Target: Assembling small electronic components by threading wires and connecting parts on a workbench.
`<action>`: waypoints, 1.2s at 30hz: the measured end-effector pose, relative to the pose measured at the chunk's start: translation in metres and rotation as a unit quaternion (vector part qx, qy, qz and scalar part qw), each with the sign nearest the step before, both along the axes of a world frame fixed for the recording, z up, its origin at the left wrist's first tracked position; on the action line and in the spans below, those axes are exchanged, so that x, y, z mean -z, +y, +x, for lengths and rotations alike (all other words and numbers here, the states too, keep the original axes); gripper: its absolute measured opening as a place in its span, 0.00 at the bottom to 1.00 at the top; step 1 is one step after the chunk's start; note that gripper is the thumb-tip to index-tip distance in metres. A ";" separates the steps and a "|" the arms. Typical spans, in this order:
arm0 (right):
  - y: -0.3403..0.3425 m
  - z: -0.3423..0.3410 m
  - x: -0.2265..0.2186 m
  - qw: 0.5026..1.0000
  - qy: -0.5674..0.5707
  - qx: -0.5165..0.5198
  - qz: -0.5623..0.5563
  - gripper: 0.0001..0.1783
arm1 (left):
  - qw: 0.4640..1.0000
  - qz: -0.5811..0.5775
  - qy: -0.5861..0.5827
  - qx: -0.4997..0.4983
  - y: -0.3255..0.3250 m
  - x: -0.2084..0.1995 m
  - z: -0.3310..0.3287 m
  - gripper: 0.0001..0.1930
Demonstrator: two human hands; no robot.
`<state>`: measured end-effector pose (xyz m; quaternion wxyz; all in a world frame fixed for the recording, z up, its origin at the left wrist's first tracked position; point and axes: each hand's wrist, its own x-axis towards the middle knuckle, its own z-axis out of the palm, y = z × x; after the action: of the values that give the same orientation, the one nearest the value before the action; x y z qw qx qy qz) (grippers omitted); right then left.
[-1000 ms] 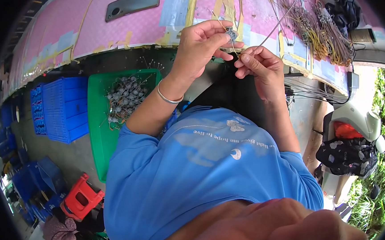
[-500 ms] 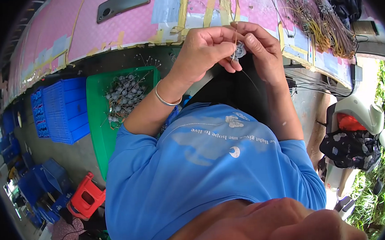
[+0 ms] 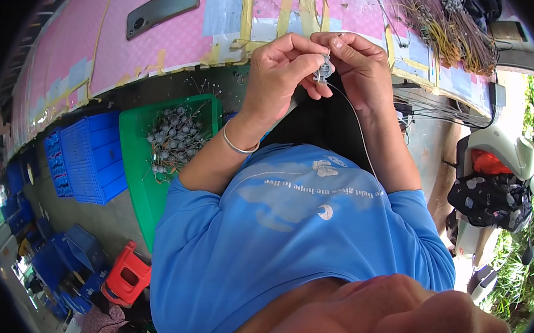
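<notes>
In front of my chest, at the near edge of the pink table [image 3: 122, 48], my left hand [image 3: 279, 73] pinches a small round grey plastic part [image 3: 323, 71] between thumb and fingers. My right hand [image 3: 362, 61] is closed beside it, thumb against forefinger on a thin wire at the top of the part; the fingers partly hide that wire end. From the part's underside a thin pale wire [image 3: 358, 120] curves down past my right forearm to my blue shirt. A green tray [image 3: 131, 154] left of my body holds a heap of similar grey parts with wires [image 3: 178, 135].
A dark phone [image 3: 163, 11] lies at the table's far left. Bundles of brown and yellow wires [image 3: 450, 39] hang over its right side. Blue crates [image 3: 96, 157] and a red stool [image 3: 127, 276] stand left. To the right is a white scooter [image 3: 506, 150].
Both hands have shifted slightly, and the grey part has moved a little left and turned. The wire below now sweeps in a long curve to my shirt; before, only a short length showed.
</notes>
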<state>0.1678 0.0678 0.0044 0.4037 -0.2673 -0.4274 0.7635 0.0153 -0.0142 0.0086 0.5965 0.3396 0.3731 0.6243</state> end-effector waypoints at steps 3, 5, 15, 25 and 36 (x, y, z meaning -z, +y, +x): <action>0.005 0.001 0.005 0.998 0.020 -0.016 -0.050 0.06 | 0.993 0.111 0.034 -0.016 0.001 0.001 0.008 0.16; 0.006 0.002 0.002 0.992 0.027 -0.036 -0.121 0.05 | 0.992 0.119 0.030 0.014 0.003 0.000 0.006 0.21; 0.111 0.022 0.008 0.941 -0.286 0.055 0.174 0.11 | 0.995 0.070 0.065 0.012 0.041 -0.011 -0.032 0.23; 0.265 -0.069 -0.006 0.640 -0.616 0.192 0.418 0.11 | 0.996 -0.009 0.082 0.022 0.063 0.012 -0.040 0.23; 0.285 -0.062 0.039 0.614 -0.372 0.125 0.685 0.08 | 0.997 -0.004 0.067 0.031 0.063 0.009 -0.041 0.22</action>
<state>0.1055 0.3532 -0.0344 0.3670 -0.2255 -0.9021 0.0264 -0.0259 0.0488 -0.0009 0.5903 0.3897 0.4040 0.5800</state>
